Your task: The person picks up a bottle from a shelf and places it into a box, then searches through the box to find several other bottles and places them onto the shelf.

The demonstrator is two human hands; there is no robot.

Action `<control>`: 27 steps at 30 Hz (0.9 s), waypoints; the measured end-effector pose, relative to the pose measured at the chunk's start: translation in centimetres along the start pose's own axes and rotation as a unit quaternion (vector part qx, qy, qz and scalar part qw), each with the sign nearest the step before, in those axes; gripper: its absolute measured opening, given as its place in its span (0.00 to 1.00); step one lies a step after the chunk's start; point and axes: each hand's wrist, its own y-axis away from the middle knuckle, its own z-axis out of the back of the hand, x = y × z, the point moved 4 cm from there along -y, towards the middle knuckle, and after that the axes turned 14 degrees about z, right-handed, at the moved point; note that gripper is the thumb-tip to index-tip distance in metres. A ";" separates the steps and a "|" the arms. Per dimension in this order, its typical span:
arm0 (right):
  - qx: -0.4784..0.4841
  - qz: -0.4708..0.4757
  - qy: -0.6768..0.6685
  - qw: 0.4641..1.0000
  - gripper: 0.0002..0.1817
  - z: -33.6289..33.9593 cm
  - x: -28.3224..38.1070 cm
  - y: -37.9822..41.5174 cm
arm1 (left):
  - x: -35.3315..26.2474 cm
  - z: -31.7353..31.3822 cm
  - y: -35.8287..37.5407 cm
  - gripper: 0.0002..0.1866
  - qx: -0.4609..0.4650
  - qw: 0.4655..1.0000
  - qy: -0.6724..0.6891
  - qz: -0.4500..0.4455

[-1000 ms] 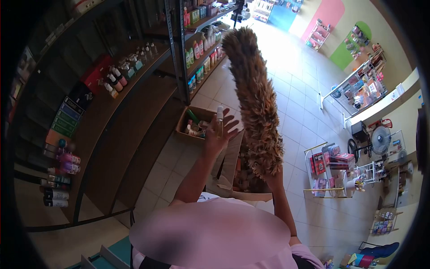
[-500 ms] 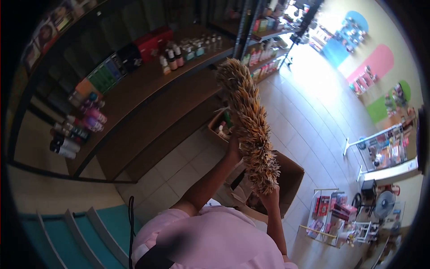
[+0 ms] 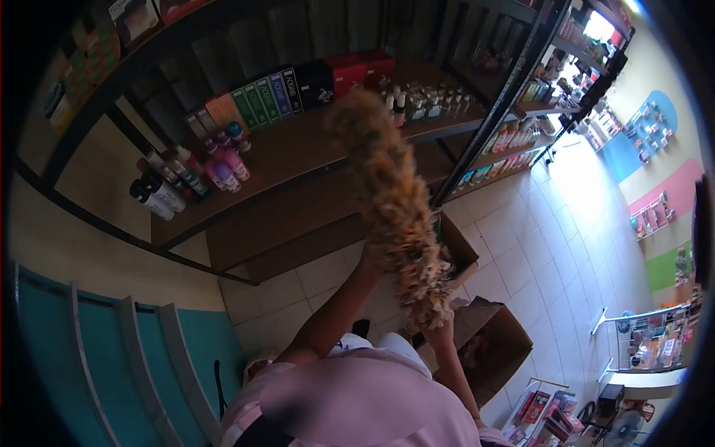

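Note:
A long, bushy tan-brown bundle (image 3: pixel 398 216), like a feathery duster, stands out in front of my body, its blurred upper end before the shelf with bottles and boxes. At its lower end my right hand (image 3: pixel 439 334) is closed around it. My left hand (image 3: pixel 375 261) is at its left side, about halfway down, with its fingers mostly hidden behind the bundle. Behind the bundle's tip, the brown shelf (image 3: pixel 298 153) holds red boxes (image 3: pixel 348 74), green boxes (image 3: pixel 253 104) and small glass bottles (image 3: pixel 436 104).
Two open cardboard boxes stand on the tiled floor, one (image 3: pixel 495 350) by my right arm, another (image 3: pixel 460 249) near the shelf. White and purple bottles (image 3: pixel 226 167) are at the shelf's left. A rack (image 3: pixel 532 413) of packaged goods is at lower right. Teal slatted panels (image 3: pixel 112 357) are at left.
The view has swung left, so the shelves and boxes appear farther right. The bundle's top has shifted slightly left and is now blurred, still held low by my right hand.

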 end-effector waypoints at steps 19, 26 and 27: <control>-0.390 -0.337 -0.309 0.799 0.15 7.6 -19.3 -2.1 | -20.7 3.9 -9.6 0.19 -0.325 0.793 -0.348 -0.380; -0.423 -0.306 -0.288 0.803 0.15 6.6 -26.2 -4.1 | -25.6 5.7 -12.9 0.17 -0.307 0.756 -0.454 -0.357; -0.425 -0.296 -0.288 0.805 0.15 6.5 -26.3 -5.0 | -26.2 5.4 -13.3 0.17 -0.323 0.737 -0.466 -0.367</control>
